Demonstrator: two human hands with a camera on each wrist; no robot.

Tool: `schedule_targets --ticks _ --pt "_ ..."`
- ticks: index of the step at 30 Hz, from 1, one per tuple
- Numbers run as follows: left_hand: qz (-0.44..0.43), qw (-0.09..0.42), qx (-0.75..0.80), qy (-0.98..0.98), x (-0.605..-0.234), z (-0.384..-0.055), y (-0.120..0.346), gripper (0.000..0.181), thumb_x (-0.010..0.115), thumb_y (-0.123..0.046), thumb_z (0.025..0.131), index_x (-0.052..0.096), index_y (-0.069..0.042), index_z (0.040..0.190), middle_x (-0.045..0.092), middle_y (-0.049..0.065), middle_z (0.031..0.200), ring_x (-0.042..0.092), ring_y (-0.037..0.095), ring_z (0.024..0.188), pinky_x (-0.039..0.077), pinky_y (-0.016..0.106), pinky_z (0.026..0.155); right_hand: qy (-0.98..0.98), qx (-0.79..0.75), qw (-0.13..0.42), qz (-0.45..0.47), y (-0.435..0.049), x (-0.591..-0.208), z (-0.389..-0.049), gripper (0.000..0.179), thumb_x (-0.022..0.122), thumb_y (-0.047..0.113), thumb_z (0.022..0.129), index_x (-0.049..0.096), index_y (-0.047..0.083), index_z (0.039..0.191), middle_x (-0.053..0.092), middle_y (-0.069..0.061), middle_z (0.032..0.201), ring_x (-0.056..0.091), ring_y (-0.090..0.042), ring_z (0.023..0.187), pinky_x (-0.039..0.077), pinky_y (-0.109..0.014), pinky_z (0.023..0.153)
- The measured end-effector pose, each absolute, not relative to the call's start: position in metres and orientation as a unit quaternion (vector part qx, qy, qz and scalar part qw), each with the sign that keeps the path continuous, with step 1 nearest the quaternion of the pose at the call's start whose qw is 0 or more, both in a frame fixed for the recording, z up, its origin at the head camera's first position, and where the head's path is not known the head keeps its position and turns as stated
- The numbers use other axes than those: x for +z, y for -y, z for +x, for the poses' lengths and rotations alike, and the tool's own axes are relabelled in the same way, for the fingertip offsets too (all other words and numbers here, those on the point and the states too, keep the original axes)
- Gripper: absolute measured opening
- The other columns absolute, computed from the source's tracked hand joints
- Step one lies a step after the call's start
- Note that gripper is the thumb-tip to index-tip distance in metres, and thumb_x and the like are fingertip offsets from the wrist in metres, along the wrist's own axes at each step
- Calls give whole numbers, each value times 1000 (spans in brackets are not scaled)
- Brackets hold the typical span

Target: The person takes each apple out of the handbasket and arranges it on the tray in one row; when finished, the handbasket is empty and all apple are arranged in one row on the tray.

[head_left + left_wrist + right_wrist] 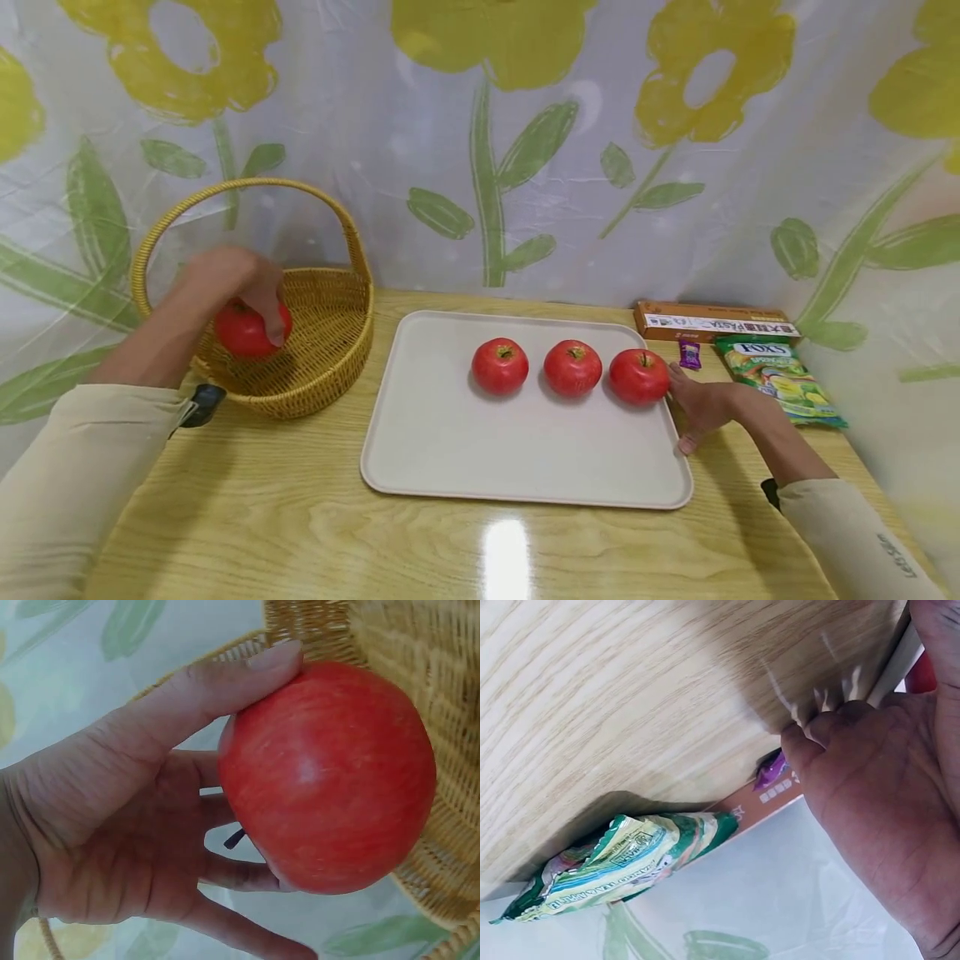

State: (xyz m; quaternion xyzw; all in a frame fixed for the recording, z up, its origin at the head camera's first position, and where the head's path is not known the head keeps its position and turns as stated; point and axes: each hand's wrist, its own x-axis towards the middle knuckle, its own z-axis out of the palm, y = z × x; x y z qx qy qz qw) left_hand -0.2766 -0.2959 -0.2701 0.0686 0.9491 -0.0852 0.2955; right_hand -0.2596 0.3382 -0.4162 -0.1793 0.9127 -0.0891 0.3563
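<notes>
My left hand (243, 279) holds a red apple (247, 332) inside the wicker basket (341, 367), below its arched handle. In the left wrist view the thumb lies over one side of the apple (330, 780), with fingers behind it and a short dark stem toward the palm. My right hand (708, 404) grips the right rim of the cream tray (517, 450); its fingertips are partly hidden in the right wrist view. A row of red apples sits on the tray: a left one (500, 367), a middle one (572, 368) and a right one (638, 377) close by my right fingers.
Behind my right hand lie a brown pasta box (712, 322), a small purple packet (689, 355) and a green snack bag (780, 379). A flowered curtain (315, 125) hangs along the back of the wooden table (300, 508).
</notes>
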Motion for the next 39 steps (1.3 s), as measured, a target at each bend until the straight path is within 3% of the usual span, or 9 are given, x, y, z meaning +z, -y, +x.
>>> schedule_targets --ticks 6,9,14,23,29,34,39 --pt "65 281 -69 -955 -260 -269 286 68 90 -54 70 73 -17 125 68 11 112 60 32 100 58 50 78 -915 -90 356 -169 -338 -417 -259 145 90 53 69 -2 -14 160 -12 -45 164 -7 -64 153 12 -79 121" --pt "91 300 -45 -949 -255 -269 278 65 90 -44 75 71 -14 130 68 13 115 63 32 98 61 47 76 -916 -94 354 -166 -338 -415 -259 146 89 53 69 -3 -13 161 -12 -44 164 -8 -64 153 13 -80 120" --pt "118 322 9 -939 -250 -266 265 76 89 -27 79 59 -6 145 61 24 129 65 34 103 64 44 75 -916 -97 354 -163 -336 -415 -259 146 90 52 69 -3 -13 160 -12 -44 164 -8 -64 153 11 -79 121" --pt "185 286 20 -940 -253 -259 243 73 87 -21 77 58 -5 142 59 20 128 60 35 111 62 48 84 -916 -89 347 -178 -335 -413 -257 145 91 51 69 0 -17 159 -9 -47 163 -6 -65 152 12 -77 122" --pt "234 239 15 -943 -252 -254 210 51 80 -12 79 69 -10 129 66 11 122 59 27 107 59 40 80 -916 -85 349 -181 -336 -412 -260 145 91 51 69 -1 -17 159 -10 -47 163 -5 -65 152 12 -77 122" --pt "235 247 -5 -940 -249 -260 183 44 83 -14 83 72 -9 125 68 11 116 60 26 103 62 38 77 -917 -92 350 -168 -338 -411 -260 145 90 52 69 -3 -16 159 -12 -46 164 -7 -65 152 12 -78 121" --pt "220 254 16 -942 -257 -268 189 48 81 -20 86 70 -9 132 66 14 126 60 31 114 64 42 80 -915 -102 351 -171 -339 -412 -258 147 89 55 69 -3 -15 160 -11 -45 164 -6 -65 152 13 -79 121"
